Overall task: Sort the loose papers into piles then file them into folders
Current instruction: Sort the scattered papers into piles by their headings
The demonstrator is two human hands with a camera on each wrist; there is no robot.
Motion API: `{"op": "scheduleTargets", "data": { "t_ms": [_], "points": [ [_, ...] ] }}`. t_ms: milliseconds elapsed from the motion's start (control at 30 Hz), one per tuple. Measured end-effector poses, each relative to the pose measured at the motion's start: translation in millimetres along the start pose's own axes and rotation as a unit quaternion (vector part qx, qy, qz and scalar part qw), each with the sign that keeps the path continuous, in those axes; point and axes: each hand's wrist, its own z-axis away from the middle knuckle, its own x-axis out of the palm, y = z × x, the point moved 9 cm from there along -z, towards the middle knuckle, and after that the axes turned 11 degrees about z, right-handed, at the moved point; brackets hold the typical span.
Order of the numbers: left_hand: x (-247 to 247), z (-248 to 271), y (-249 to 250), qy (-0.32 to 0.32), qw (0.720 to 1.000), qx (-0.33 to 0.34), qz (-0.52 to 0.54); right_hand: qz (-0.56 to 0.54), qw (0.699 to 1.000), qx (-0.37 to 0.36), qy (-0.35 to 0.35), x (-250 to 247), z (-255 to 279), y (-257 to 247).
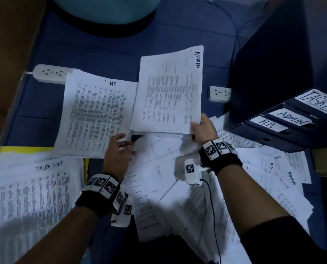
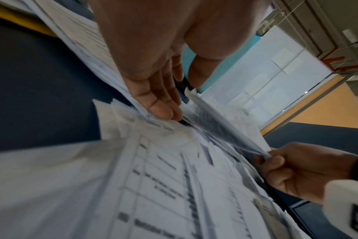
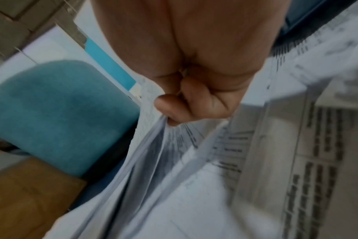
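Note:
On the blue floor lie an HR pile [image 1: 96,115], a TASK LIST pile [image 1: 35,197] at the near left and a heap of loose papers [image 1: 164,180] in the middle. My right hand [image 1: 194,128] pinches the near right corner of a few sheets headed ADMIN [image 1: 168,92] and holds them slightly raised; in the right wrist view the curled fingers [image 3: 180,105] grip those ADMIN sheets [image 3: 153,153]. My left hand [image 1: 125,142] hovers at the HR pile's near right corner with fingers [image 2: 159,103] straight, tips touching the loose papers [image 2: 153,177]. Dark folders [image 1: 284,119] labelled H.R., ADMIN and TASKLIST stand at the right.
Two white power strips [image 1: 50,73] [image 1: 220,94] lie on the floor behind the piles. A teal chair [image 1: 105,10] stands at the back and a brown panel [image 1: 6,73] on the left. A yellow folder [image 1: 25,149] peeks out under the TASK LIST pile. More labelled sheets [image 1: 284,178] spread right.

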Motion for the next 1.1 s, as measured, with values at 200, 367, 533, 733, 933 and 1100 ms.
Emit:
{"op": "scheduleTargets", "data": {
  "t_ms": [200, 367, 533, 733, 933, 1100],
  "points": [
    [-4.7, -8.5, -9.4, -0.015, 0.999, 0.005, -0.028, 0.160, 0.984, 0.078, -0.009, 23.0, -26.8, 15.4],
    [-2.8, -5.4, -10.0, -0.016, 0.996, 0.014, -0.087, 0.212, 0.975, 0.059, -0.007, 16.8, -22.3, 6.3],
    [12.9, 20.2, 11.2, -0.046, 0.990, 0.050, -0.127, 0.140, 0.989, 0.030, 0.040, -23.4, 13.5, 0.7],
    [48.9, 65.9, 28.7, -0.098, 0.980, 0.112, -0.135, 0.103, 0.994, -0.033, -0.007, -75.2, 84.3, 41.1],
    [108.2, 115.3, 17.7, -0.154, 0.962, 0.162, -0.158, 0.077, 0.997, 0.010, 0.006, -131.9, 141.1, 140.9],
    [165.8, 156.6, -16.3, -0.234, 0.948, 0.111, -0.183, 0.160, 0.979, 0.122, 0.033, -160.3, 164.7, 239.1]
  ]
}}
